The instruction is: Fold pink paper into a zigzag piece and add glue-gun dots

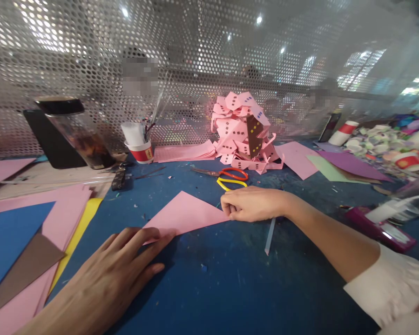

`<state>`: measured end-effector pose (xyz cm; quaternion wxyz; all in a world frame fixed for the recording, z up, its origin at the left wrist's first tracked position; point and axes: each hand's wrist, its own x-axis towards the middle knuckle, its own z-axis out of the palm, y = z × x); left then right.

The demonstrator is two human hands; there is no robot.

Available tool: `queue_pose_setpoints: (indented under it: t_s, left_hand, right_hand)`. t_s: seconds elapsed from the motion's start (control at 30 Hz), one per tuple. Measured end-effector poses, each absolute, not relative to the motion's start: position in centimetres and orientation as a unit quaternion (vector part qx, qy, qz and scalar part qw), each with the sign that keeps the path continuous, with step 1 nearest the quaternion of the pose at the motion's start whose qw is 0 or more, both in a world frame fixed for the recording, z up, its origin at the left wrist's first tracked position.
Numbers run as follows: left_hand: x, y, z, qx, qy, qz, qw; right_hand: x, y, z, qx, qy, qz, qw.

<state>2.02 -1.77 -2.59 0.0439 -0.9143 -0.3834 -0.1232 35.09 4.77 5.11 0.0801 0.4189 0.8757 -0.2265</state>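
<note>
Pink paper triangle (186, 211) lies on the blue table (209, 288) before me, apex pointing away, long axis running left to right and angled slightly away at right; my left hand (125, 260), open, rests fingers on its left end, my right hand (253, 204), curled closed, grasps its right corner.
</note>
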Motion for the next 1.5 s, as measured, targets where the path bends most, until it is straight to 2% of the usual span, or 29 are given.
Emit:
queue_pose_setpoints:
  t_s: [0.43,0.93,1.27,1.37,1.5]
  left_hand:
    - [2.1,-1.7,-2.5,-0.917,-0.375,-0.121,0.069]
    - [2.8,-2.0,-2.0,-0.909,-0.404,-0.095,0.051]
    - [3.7,-2.0,-1.4,-0.914,-0.379,-0.135,0.06]
    - [4.4,-2.1,-1.1,-0.915,-0.365,-0.158,0.061]
    - [5.1,-2.2,-0.9,-0.921,-0.344,-0.164,0.077]
  right_hand:
    - [35.4,5.3,5.1,0.404,0.871,-0.263,0.089]
    - [35.4,5.5,5.2,0.396,0.873,-0.27,0.096]
    - [35.5,5.2,5.0,0.402,0.877,-0.25,0.086]
    - [35.0,4.5,5.6,0.398,0.889,-0.223,0.035]
    - [33.2,3.1,5.3,0.383,0.899,-0.186,-0.1]
